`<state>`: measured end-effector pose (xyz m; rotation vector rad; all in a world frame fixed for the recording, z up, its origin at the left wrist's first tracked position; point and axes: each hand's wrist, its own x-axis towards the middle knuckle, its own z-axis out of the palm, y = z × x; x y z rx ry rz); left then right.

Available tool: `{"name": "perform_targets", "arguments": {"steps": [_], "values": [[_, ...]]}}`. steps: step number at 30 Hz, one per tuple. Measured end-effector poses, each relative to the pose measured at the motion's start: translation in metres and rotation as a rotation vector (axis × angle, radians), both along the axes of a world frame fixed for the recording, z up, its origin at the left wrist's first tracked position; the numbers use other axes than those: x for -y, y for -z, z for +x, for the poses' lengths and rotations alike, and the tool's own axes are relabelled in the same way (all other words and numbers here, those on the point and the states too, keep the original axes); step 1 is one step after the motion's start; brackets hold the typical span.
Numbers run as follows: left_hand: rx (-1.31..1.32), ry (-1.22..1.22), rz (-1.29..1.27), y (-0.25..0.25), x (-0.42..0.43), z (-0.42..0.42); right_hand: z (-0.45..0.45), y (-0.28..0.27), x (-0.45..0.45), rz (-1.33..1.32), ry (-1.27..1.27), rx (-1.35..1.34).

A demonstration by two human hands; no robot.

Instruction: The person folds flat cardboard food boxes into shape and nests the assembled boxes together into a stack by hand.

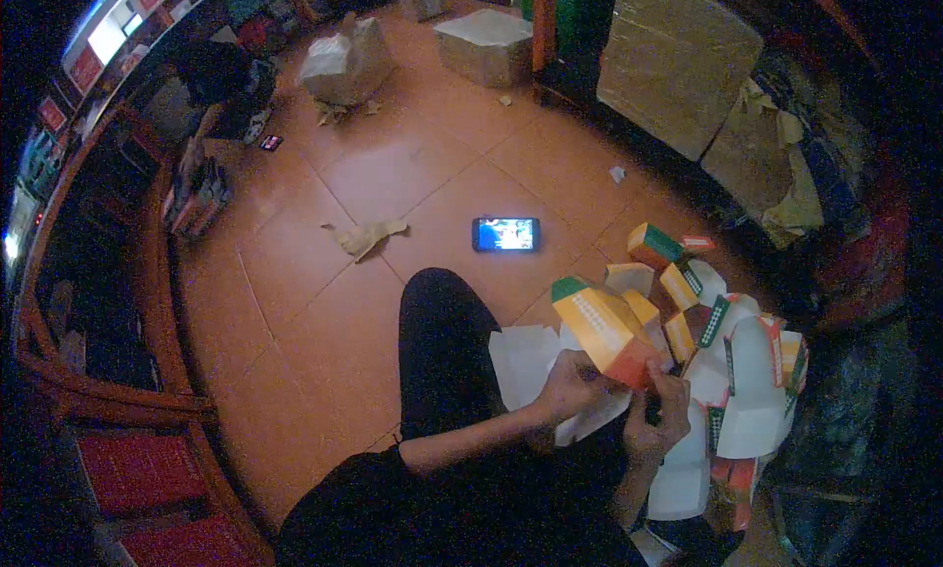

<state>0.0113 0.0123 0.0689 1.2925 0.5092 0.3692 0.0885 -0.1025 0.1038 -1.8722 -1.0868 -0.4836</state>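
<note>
A yellow carton with a green end and an orange-red end is held over my lap, tilted. My left hand is closed on its lower left side. The fingers of my right hand pinch its orange-red end. Beneath my left hand lies an opened white carton piece. A heap of cartons in white, yellow, green and red lies just right of my hands, some with their pale insides showing.
A phone with a lit screen lies on the tiled floor before my knee. Torn brown paper is left of it. Wrapped packages stand farther back. A wooden frame borders the left, and large cardboard the right.
</note>
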Motion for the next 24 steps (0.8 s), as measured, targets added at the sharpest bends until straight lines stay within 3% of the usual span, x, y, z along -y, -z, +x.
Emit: {"name": "perform_targets", "arguments": {"steps": [4, 6, 8, 13, 16, 18, 20, 21, 23, 24], "values": [[0.1, 0.078, -0.042, -0.003, 0.001, -0.003, -0.004, 0.009, -0.001, 0.076, 0.089, -0.022], [0.144, 0.097, -0.089, -0.018, -0.001, -0.004, -0.01, 0.014, -0.003, 0.158, 0.186, -0.167], [0.012, 0.126, -0.014, -0.033, -0.006, -0.006, -0.015, 0.01, -0.005, 0.143, 0.186, -0.211], [0.12, 0.098, -0.119, -0.023, -0.001, -0.001, -0.02, 0.008, -0.008, 0.178, 0.194, -0.355], [0.097, 0.103, -0.104, -0.013, -0.003, -0.002, -0.013, 0.009, -0.002, 0.162, 0.114, -0.303], [0.101, 0.105, -0.072, -0.024, -0.008, -0.004, -0.005, 0.01, 0.008, 0.102, -0.094, -0.399], [-0.234, 0.254, 0.064, -0.04, -0.014, -0.006, -0.004, 0.01, 0.009, 0.113, -0.184, -0.462], [-0.233, 0.254, 0.062, -0.03, -0.011, -0.003, -0.004, 0.009, 0.01, 0.123, -0.276, -0.525], [0.124, -0.052, -0.087, -0.012, -0.004, 0.003, -0.006, -0.002, 0.005, 0.011, -0.244, -0.453], [0.125, -0.052, -0.088, -0.013, -0.003, 0.004, -0.009, -0.007, 0.002, -0.098, -0.21, -0.38]]}}
